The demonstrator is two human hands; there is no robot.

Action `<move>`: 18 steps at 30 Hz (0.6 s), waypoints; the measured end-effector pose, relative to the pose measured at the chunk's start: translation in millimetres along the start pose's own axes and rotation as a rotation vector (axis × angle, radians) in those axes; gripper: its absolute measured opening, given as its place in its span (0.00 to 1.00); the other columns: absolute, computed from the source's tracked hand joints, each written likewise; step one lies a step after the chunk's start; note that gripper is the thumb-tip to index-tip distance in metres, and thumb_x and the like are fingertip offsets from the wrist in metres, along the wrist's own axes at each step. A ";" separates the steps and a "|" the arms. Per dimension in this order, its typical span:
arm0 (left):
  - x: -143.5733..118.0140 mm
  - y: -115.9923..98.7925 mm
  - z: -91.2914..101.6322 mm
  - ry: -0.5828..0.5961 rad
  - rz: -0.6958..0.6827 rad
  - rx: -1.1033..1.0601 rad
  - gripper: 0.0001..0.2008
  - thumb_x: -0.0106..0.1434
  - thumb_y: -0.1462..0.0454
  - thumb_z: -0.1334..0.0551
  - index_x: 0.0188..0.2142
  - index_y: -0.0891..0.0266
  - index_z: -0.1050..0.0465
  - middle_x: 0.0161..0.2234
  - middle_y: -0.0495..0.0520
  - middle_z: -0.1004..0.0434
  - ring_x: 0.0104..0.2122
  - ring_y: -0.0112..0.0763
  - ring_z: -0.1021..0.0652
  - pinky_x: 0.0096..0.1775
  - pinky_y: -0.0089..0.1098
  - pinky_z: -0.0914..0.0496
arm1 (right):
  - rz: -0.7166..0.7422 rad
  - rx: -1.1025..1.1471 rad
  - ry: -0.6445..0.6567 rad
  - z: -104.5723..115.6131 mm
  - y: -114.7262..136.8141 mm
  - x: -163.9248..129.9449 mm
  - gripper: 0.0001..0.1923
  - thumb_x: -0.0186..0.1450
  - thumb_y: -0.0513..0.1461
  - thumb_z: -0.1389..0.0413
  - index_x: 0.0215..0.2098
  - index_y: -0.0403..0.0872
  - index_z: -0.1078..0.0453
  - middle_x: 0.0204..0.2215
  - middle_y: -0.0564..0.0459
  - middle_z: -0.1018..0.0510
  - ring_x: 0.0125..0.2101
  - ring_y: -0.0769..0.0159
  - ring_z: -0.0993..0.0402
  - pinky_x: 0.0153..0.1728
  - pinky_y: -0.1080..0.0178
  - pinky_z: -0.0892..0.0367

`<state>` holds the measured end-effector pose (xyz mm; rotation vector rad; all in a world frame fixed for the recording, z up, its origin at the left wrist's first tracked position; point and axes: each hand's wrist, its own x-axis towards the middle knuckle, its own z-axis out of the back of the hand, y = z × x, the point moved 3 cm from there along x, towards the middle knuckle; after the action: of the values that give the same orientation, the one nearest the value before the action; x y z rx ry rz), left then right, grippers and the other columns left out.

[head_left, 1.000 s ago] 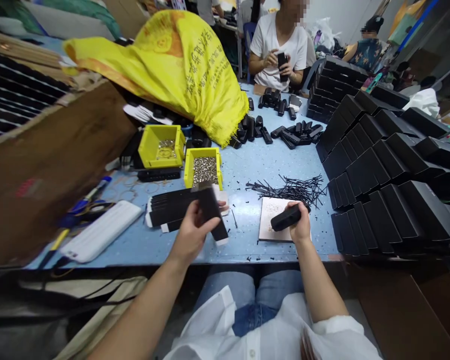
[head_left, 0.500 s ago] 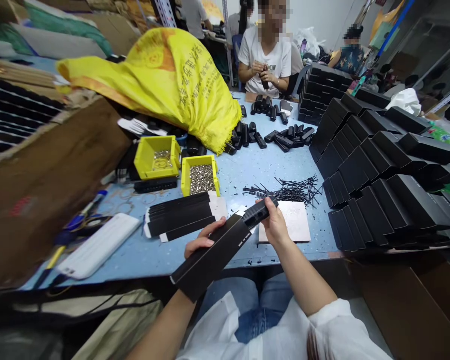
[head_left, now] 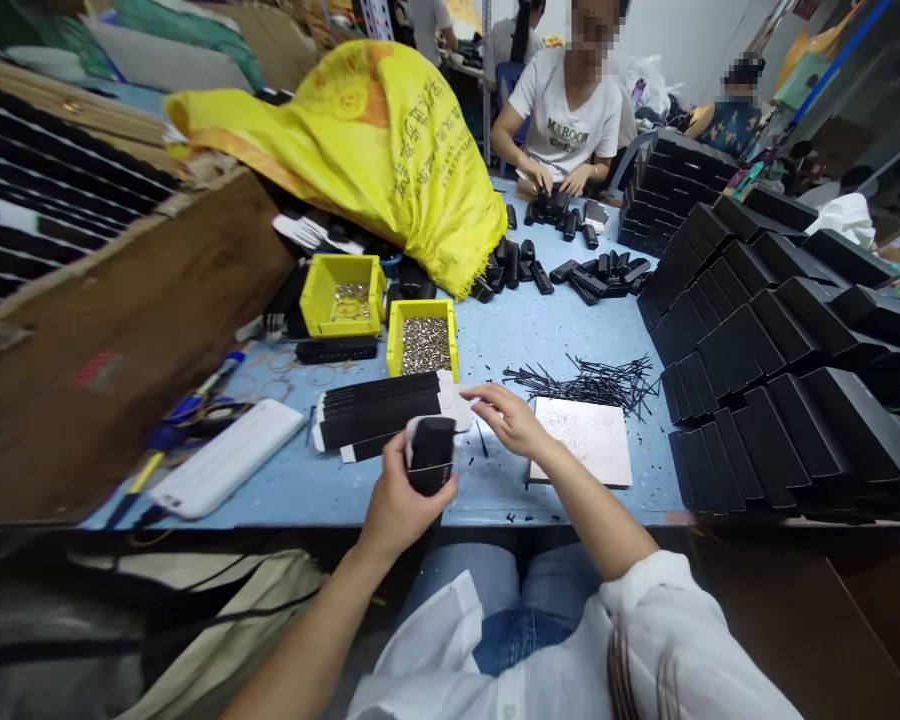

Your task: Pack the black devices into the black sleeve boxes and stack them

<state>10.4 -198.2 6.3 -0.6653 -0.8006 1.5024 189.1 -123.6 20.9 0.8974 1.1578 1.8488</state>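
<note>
Blue table (head_left: pixel 495 330) edge — left hand (head_left: pixel 397 510) gripping black box (head_left: pixel 430 452).

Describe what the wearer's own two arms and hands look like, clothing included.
Both hands are bare: no gloves, rings, watch or bracelet show on the left hand or the right hand. The forearms are uncovered. A loose white sleeve bunches at the right elbow. The left arm shows no sleeve in view. White shirt fabric and blue jeans lie below.
</note>
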 end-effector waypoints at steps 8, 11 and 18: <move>1.5 10.6 -28.2 0.102 -0.188 -0.003 0.38 0.54 0.55 0.35 0.62 0.60 0.46 0.52 0.60 0.26 0.49 0.44 0.23 0.48 0.37 0.27 | -0.062 -0.192 -0.029 18.8 -34.8 -23.1 0.05 0.66 0.38 0.46 0.38 0.48 0.28 0.35 0.50 0.24 0.38 0.64 0.27 0.43 0.59 0.30; 0.5 4.0 -41.1 0.197 -0.176 0.010 0.45 0.56 0.54 0.36 0.67 0.58 0.57 0.54 0.61 0.28 0.50 0.45 0.23 0.47 0.38 0.27 | -0.059 0.027 -0.349 20.4 -9.7 -41.1 0.13 0.68 0.41 0.50 0.51 0.50 0.34 0.35 0.51 0.24 0.33 0.67 0.25 0.38 0.60 0.28; 4.6 4.9 -55.7 0.085 -0.303 -0.035 0.26 0.59 0.55 0.37 0.54 0.59 0.40 0.50 0.60 0.26 0.46 0.41 0.21 0.44 0.38 0.26 | -0.083 -0.072 -0.448 5.9 6.8 -57.8 0.13 0.61 0.46 0.40 0.41 0.50 0.27 0.38 0.49 0.23 0.41 0.61 0.28 0.47 0.54 0.32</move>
<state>51.5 -188.2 -30.5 -0.6000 -0.8244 1.1809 219.3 -173.7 19.9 1.1316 0.8306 1.5086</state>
